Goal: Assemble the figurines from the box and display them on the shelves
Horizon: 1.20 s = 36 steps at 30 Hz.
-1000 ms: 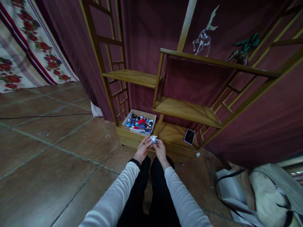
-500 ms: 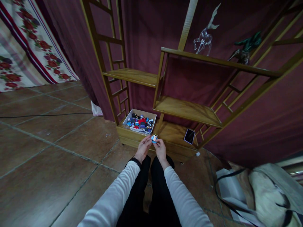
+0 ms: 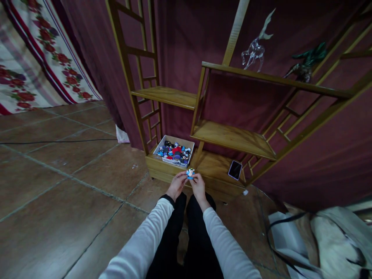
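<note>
Between my fingertips is a small toy figurine, blue, white and pinkish, on what looks like a blue base. My left hand is closed on its left side, and my right hand pinches it from the right. Both hands are above my knees, just in front of the low wooden shelf. Beyond them, to the left, a shallow cardboard box stands on that shelf. It is filled with many small figurines in blue, red, purple and black.
A phone or tablet lies on the bottom shelf at right. Higher up stand a clear glass deer-like figure and a dark green figure. A pale bag with a dark strap rests at lower right. A black cable crosses the floor.
The view has shifted slightly, so the scene sits a little lower and further right. Both hands still hold the figurine, which seems turned slightly.
</note>
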Motion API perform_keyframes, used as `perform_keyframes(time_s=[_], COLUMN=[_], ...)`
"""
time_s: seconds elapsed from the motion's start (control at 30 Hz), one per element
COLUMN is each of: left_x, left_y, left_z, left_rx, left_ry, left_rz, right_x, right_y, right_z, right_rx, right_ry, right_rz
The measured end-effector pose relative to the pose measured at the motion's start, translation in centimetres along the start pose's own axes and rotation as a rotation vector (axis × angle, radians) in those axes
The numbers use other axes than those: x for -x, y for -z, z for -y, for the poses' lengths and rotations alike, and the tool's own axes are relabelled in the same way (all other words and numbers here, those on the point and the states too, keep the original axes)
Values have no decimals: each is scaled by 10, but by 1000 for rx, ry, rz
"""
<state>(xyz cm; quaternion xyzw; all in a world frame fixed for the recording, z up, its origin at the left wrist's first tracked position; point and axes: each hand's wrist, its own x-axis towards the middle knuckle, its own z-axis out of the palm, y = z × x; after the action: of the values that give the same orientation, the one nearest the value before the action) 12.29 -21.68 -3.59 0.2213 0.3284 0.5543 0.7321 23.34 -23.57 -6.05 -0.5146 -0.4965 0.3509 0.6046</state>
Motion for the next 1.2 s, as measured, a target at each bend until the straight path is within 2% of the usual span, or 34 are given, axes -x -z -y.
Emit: perform_keyframes(time_s=[0.3, 0.57, 0.83, 1.1, 1.2], left_x=[-3, 3, 4, 2, 2], left_y=[3, 0, 2, 2, 1], left_z=[3, 1, 2, 4, 4], left_rx=[-43, -43, 9, -12, -7], left_ry=[20, 14, -9, -18, -23], left_rz=[18, -40, 3, -18, -13], right_x=[0, 4, 2, 0, -2], right_y=[0, 0, 1, 0, 0], right_z=[0, 9, 14, 8, 10], right_rx=[0, 2, -327, -347, -359], right_ry=[-13, -23, -179, -207, -219], right_rz=[35, 44, -13, -77, -28])
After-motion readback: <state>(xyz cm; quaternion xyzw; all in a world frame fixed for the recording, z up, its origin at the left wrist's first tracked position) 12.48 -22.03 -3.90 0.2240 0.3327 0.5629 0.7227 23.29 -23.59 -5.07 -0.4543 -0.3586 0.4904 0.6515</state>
